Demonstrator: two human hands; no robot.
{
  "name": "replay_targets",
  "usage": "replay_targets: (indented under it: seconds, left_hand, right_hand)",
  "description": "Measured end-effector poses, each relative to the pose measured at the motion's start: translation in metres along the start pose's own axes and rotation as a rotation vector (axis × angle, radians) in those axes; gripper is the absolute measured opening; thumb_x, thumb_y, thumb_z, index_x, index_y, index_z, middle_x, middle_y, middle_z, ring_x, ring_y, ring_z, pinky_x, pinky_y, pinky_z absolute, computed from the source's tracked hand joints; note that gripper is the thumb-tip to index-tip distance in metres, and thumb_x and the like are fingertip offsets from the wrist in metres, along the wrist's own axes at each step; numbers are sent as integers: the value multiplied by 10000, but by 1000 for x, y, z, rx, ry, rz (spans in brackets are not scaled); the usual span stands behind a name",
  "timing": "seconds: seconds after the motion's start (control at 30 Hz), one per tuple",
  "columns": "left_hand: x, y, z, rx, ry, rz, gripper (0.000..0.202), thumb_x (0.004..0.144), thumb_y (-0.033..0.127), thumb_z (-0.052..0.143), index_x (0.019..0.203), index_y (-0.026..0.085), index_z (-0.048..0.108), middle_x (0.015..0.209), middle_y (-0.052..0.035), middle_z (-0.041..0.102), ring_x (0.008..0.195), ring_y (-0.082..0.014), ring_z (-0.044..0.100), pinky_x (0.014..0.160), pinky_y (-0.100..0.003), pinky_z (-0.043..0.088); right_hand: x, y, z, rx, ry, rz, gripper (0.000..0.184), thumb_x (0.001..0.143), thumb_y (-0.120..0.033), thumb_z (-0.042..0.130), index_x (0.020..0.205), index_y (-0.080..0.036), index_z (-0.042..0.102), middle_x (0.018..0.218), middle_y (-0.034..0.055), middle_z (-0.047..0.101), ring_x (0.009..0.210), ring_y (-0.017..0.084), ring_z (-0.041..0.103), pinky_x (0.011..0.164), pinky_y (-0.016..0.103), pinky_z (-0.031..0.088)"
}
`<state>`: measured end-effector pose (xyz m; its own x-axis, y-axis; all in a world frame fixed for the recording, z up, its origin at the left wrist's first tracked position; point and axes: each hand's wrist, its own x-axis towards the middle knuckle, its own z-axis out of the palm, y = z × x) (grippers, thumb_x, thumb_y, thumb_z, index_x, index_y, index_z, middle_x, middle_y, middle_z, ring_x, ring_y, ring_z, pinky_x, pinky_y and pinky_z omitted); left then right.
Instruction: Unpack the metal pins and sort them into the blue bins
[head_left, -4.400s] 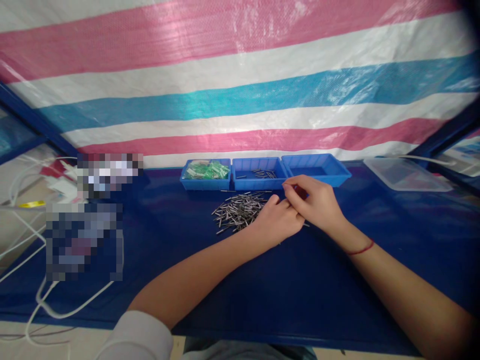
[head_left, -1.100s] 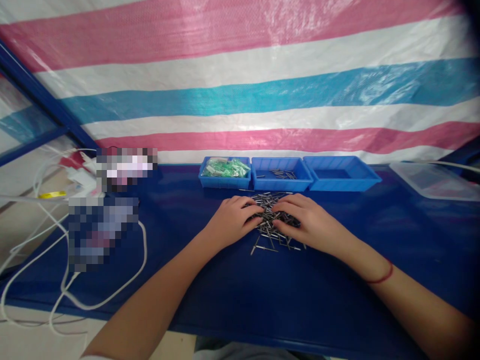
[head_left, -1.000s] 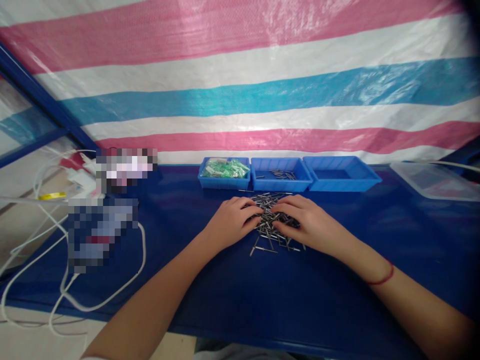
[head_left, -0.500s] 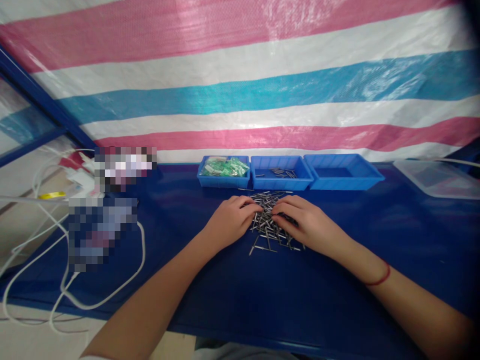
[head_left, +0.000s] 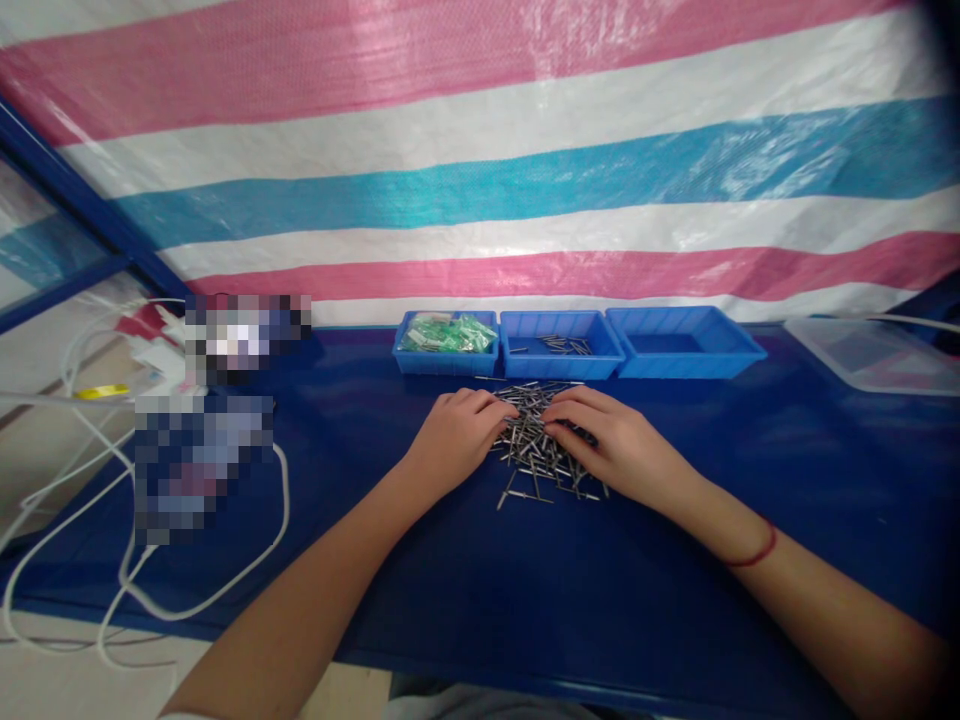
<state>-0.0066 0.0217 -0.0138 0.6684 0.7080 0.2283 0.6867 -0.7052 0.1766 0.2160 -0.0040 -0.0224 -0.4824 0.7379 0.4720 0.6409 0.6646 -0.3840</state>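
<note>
A loose heap of thin metal blind rivets (head_left: 534,440) lies on the blue tabletop between my hands. My left hand (head_left: 459,430) rests against the heap's left side, thumb and fingers drawn together. What sits between those fingertips is hidden. On the other side, my right hand (head_left: 604,440) curls its fingers and thumb around part of the heap, and dark rivets show between them. Just behind stands a middle blue bin (head_left: 562,368) with a few rivets inside.
Left of the middle bin, a blue bin (head_left: 446,366) holds green-marked plastic packets (head_left: 457,334). To its right is another blue bin (head_left: 690,368). A clear plastic lid (head_left: 862,355) lies at the far right. White cables (head_left: 281,520) loop across the table's left side (head_left: 330,400).
My left hand has shifted slightly left, exposing more rivets along that side of the heap. My right hand has barely moved, its fingers still in the heap.
</note>
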Motion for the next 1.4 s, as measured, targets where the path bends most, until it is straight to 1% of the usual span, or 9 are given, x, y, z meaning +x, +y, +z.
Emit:
replay_targets:
  seconds: [0.3, 0.5, 0.6, 0.77, 0.93, 1.03, 1.17, 1.3, 1.4]
  left_hand:
    - [1, -2, -3, 18, 23, -23, 216, 972, 278, 438, 1011, 206, 638, 1041, -43, 637, 935, -182, 564, 830, -321, 424]
    - [1, -9, -6, -38, 60, -26, 228, 956, 193, 423, 1042, 179, 634, 1059, -56, 640, 950, -187, 565, 878, -335, 438]
    - [2, -9, -8, -51, 68, -31, 203, 920, 167, 462, 1016, 172, 641, 1040, -58, 645, 941, -189, 567, 880, -337, 442]
    - [3, -9, -8, -23, 32, -34, 168, 895, 182, 492, 951, 178, 650, 955, -49, 663, 870, -185, 572, 823, -331, 439]
    - [3, -9, -9, -17, -1, -49, 102, 855, 196, 547, 922, 189, 624, 845, -15, 661, 804, -177, 566, 760, -312, 413]
    - [2, -8, -11, 13, -19, -28, 90, 856, 202, 557, 889, 207, 641, 888, -13, 649, 829, -175, 564, 750, -308, 389]
    - [2, -7, -12, 74, -32, -9, 166, 909, 250, 518, 969, 227, 671, 958, -30, 638, 863, -176, 567, 754, -317, 368]
    - [2, -5, -11, 105, -58, -14, 222, 943, 313, 488, 1017, 221, 677, 967, -46, 636, 864, -173, 569, 751, -315, 364]
    - [3, -4, -11, 82, -79, -26, 201, 943, 302, 497, 993, 205, 666, 984, -46, 641, 875, -174, 571, 744, -306, 372]
  right_hand:
    - [0, -2, -2, -20, -2, 25, 142, 906, -185, 501, 975, -189, 625, 995, 98, 651, 938, 227, 614, 849, 389, 517]
    - [-1, 1, -4, -35, 5, 35, 226, 817, -55, 489, 944, -190, 618, 1013, 95, 652, 945, 238, 611, 839, 394, 518]
    - [-1, 1, -4, -50, 13, 33, 237, 784, -29, 488, 913, -181, 616, 1016, 103, 656, 952, 248, 609, 846, 408, 515]
    - [0, 0, -3, -47, 20, 12, 203, 824, -71, 489, 923, -184, 625, 1003, 106, 664, 938, 248, 617, 819, 408, 522]
    - [0, -1, -3, -43, 21, 5, 171, 860, -108, 491, 920, -186, 630, 988, 106, 669, 926, 241, 620, 813, 403, 522]
    - [0, -1, -3, -41, 18, 10, 166, 866, -110, 492, 923, -185, 629, 995, 105, 666, 934, 238, 616, 825, 400, 518]
    - [0, -1, -3, -50, 4, 6, 166, 869, -117, 494, 934, -183, 632, 1007, 111, 663, 948, 242, 616, 826, 400, 519]
    - [0, -1, -1, -53, 10, -5, 169, 872, -129, 494, 940, -190, 636, 1004, 111, 658, 944, 243, 618, 813, 400, 523]
    - [-1, -1, -1, -47, 4, -4, 161, 874, -134, 498, 934, -192, 636, 1001, 107, 655, 935, 241, 618, 812, 398, 522]
